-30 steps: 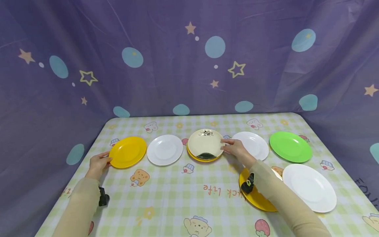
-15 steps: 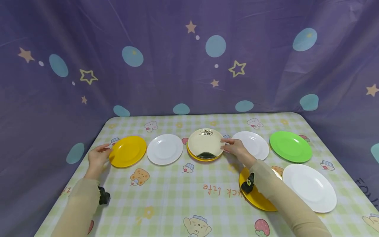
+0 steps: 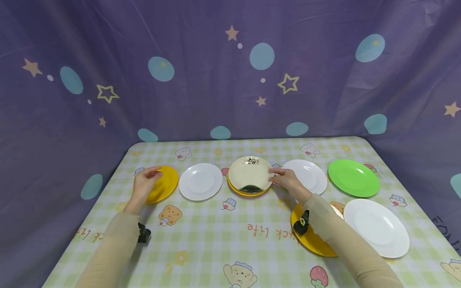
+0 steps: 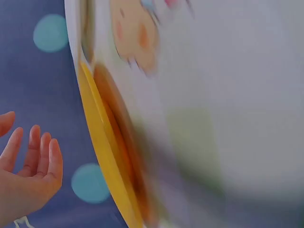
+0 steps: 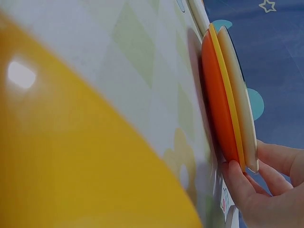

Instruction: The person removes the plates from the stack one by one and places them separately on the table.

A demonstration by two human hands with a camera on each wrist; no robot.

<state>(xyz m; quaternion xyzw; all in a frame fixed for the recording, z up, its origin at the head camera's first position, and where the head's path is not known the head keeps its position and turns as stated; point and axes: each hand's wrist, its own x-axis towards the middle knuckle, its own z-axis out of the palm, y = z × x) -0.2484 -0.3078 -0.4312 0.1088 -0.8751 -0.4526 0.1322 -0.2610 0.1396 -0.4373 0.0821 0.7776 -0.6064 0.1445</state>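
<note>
My left hand hovers over the left yellow plate, fingers relaxed and holding nothing. In the left wrist view that hand is apart from the yellow plate, which shows edge-on. At the table's middle, a cream plate with dark flowers and a dark green patch lies on a second yellow plate. My right hand grips the right rim of this pair. Seen from the right wrist, digits lie on both sides of the cream plate and the orange-lit yellow plate.
White plates flank the stacked pair. A green plate lies at the right back, with a larger white plate nearer. Under the right forearm is a large yellow plate. A purple curtain hangs behind the table.
My left hand has let go of the left yellow plate's rim and moved rightward over it. The right hand stays at the stacked plates, which have not moved.
</note>
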